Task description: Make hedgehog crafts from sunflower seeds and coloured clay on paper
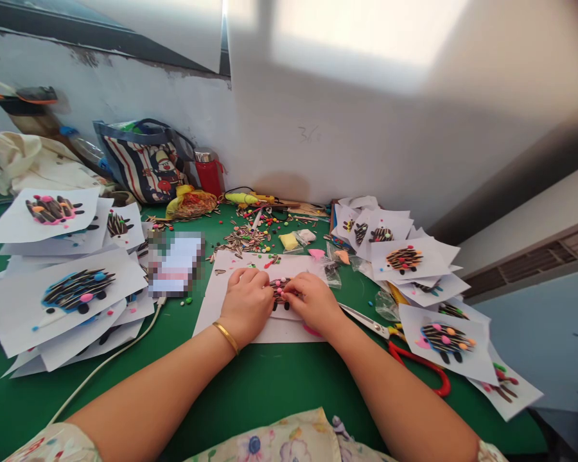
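A hedgehog-like picture (pixel 282 292) of striped seeds, pink clay balls and black clay feet lies on white paper (pixel 270 332) in front of me, partly covered by both hands. My left hand (pixel 246 305) rests on the paper at the picture's left side, its fingers curled and their tips hidden. Over the picture's right side, my right hand (pixel 313 301) has thumb and fingers pinched together at the seeds; whatever is between them is too small to make out. Loose striped seeds (pixel 243 240) and small coloured balls are scattered just beyond the paper.
Stacks of similar pictures stand at left (pixel 94 263) and right (pixel 447 321). Red-handled scissors (pixel 443 378) lie beside my right forearm. A phone (pixel 178 263) with a white cable is left of the paper. Yellow clay (pixel 289 241), a red flask (pixel 208 173) and a striped bag (pixel 144 160) sit farther back.
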A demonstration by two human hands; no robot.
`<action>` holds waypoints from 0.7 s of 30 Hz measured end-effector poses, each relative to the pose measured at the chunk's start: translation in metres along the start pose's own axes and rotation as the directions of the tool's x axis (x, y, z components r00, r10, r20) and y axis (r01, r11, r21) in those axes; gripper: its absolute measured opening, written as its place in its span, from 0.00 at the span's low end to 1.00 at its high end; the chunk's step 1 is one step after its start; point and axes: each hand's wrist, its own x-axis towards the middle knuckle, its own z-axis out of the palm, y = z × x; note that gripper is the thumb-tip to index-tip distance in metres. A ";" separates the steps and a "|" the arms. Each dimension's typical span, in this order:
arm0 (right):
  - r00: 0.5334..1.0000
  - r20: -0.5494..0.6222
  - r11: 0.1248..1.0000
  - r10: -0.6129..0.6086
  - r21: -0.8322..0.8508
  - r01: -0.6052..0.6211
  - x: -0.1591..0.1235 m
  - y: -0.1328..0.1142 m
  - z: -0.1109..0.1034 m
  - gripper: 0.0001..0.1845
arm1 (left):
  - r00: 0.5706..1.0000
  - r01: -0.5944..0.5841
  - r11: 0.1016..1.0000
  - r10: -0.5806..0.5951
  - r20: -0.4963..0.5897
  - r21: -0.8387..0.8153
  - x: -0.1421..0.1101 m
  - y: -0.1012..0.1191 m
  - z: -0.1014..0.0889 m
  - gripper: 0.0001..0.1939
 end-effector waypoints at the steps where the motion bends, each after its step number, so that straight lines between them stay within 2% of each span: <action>1: 1.000 -0.002 1.000 0.000 0.001 0.000 0.000 0.000 0.000 0.03 | 1.000 0.003 1.000 -0.003 -0.005 -0.008 0.000 0.000 0.000 0.11; 21: 1.000 -0.016 1.000 0.003 0.001 -0.003 0.000 0.005 0.010 0.03 | 1.000 -0.016 1.000 0.016 0.009 -0.002 0.002 0.000 0.003 0.11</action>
